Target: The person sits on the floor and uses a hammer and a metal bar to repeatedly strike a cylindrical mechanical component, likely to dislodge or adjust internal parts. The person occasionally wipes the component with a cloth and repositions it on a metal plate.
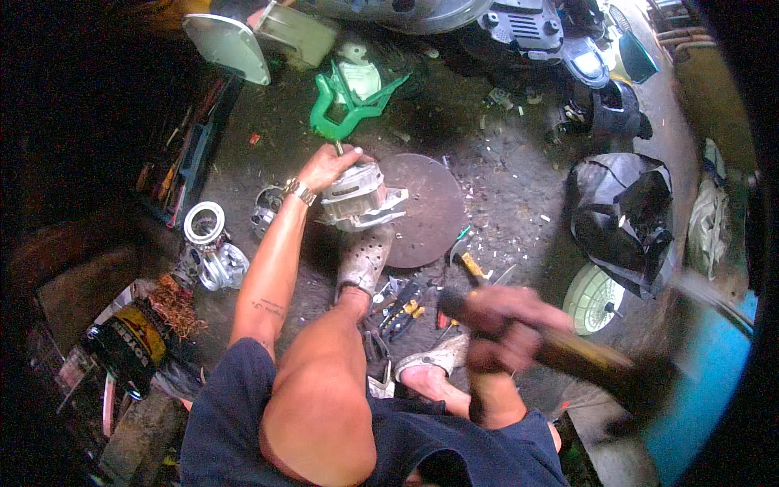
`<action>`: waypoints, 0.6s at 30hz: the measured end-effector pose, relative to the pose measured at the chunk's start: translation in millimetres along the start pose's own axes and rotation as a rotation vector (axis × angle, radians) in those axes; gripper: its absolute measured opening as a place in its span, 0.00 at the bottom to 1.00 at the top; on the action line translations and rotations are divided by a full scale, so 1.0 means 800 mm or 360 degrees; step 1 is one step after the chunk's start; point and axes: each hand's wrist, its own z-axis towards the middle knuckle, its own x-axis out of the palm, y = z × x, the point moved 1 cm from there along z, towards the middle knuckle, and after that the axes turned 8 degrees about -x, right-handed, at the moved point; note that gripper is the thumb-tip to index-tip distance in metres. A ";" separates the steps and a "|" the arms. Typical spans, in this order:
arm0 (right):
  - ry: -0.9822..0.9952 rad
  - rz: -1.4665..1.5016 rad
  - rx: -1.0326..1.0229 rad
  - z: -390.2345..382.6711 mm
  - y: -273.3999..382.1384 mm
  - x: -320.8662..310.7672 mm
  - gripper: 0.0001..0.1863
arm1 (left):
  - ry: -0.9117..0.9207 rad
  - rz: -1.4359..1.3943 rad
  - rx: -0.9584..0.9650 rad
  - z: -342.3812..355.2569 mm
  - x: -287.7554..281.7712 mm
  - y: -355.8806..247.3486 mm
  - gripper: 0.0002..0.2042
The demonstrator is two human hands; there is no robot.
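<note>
My left hand [329,166] grips the top of a silver metal motor housing [357,199] by a short shaft, holding it above my left shoe and the near-left part of a round rusty metal disc [430,211]. My right hand [507,329], blurred, is closed round the long handle of a hammer [584,361] at lower right, its head dark and smeared. Beside my shoes lie several hand tools [406,312] with yellow and black handles. Just beyond my left hand is a bright green plastic piece [349,114].
Metal casings [219,268] and a tool tray [187,158] are at left, with a yellow-black container [122,341] below. A black bag [617,211], a pale plastic disc [592,296] and a blue panel [698,398] are at right. Plastic parts [519,36] lie at the top.
</note>
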 end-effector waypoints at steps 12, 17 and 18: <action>0.0193 -0.0750 0.1379 -0.060 -0.024 -0.035 0.10 | -0.0033 -0.0174 -0.0037 -0.006 -0.004 0.028 0.20; -0.0153 0.0119 0.0151 0.000 0.020 0.007 0.13 | -0.0053 -0.0174 -0.0009 -0.013 -0.003 0.024 0.21; -0.0185 0.0266 -0.0024 -0.005 0.010 0.017 0.14 | -0.0053 -0.0147 -0.0021 -0.014 -0.004 0.028 0.21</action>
